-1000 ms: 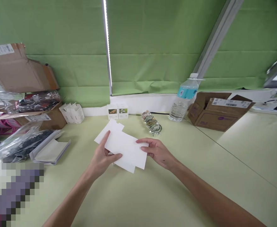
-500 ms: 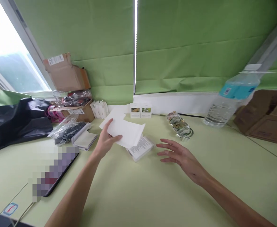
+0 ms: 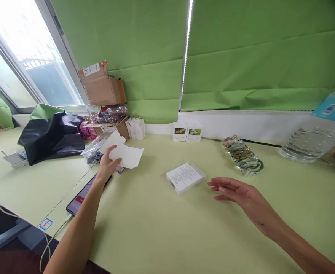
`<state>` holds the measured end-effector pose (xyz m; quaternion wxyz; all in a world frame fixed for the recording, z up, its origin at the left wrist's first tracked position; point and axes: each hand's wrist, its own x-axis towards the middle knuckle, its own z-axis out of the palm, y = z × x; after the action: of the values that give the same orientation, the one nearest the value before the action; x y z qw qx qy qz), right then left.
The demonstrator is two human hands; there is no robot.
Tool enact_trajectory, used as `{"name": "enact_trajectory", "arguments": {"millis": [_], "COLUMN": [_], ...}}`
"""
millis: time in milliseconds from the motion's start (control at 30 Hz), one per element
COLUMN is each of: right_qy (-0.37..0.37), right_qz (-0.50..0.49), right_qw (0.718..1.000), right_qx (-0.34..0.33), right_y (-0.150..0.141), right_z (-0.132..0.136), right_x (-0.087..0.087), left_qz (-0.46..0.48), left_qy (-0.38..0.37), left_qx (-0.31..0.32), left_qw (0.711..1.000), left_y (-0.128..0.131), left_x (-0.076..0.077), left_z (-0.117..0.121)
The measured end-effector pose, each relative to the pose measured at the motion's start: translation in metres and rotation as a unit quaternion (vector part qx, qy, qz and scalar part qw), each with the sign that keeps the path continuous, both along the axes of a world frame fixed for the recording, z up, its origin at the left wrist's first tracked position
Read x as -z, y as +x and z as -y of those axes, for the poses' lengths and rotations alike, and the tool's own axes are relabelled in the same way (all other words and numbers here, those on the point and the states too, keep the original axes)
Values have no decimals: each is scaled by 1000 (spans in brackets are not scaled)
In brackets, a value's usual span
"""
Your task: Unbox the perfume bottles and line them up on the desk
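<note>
well, phone (image 3: 77, 201) lies on pale green desk (image 3: 167, 236) near left hand (image 3: 107, 166), whose thumb and fingers pinch white paper sheets (image 3: 126, 155) at near edge, sheets raised off desk. sheets look thin, light, floppy; edge pinch seems best. hands well apart. mid-desk, small white printed box (image 3: 185, 177) lies flat, barcode at near corner; looks light, stiff, easiest gripped by long sides. right hand (image 3: 241, 196) open, fingers extended, just beside box, not touching.

Left forearm (image 3: 77, 228) and right forearm (image 3: 304, 251) bare, slim; left hand (image 3: 107, 165), right hand (image 3: 241, 198) narrow, long-fingered.
</note>
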<state>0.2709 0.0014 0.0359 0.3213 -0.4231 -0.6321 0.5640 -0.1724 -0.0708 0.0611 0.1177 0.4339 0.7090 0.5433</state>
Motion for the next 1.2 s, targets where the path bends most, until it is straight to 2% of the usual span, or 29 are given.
{"name": "enact_trajectory", "arguments": {"millis": [200, 267, 500, 733, 867, 1100, 1200], "right_qy": [-2, -6, -21, -24, -29, -24, -18], "right_qz": [6, 17, 48, 61, 61, 76, 79], "right_qw": [1000, 1000, 998, 998, 998, 997, 997], "right_qx": [13, 17, 18, 14, 9, -4, -11], "right_y": [2, 2, 2, -1, -1, 2, 3], "right_z": [-3, -4, -7, -2, -1, -4, -4], "right_x": [2, 3, 9, 5, 5, 9, 10], "left_qz": [-164, -197, -245, -260, -289, -352, -364], "left_qy": [10, 5, 8, 5, -1, -63, -85], "left_qx": [-98, -112, -120, -137, -127, -98, -111], "left_qw": [982, 974, 962, 956, 949, 929, 921], "left_y": [-21, -24, -28, -29, -28, -29, -32], "left_x": [6, 7, 3, 2, 2, 8, 11], "left_z": [4, 7, 12, 15, 15, 14, 14]}}
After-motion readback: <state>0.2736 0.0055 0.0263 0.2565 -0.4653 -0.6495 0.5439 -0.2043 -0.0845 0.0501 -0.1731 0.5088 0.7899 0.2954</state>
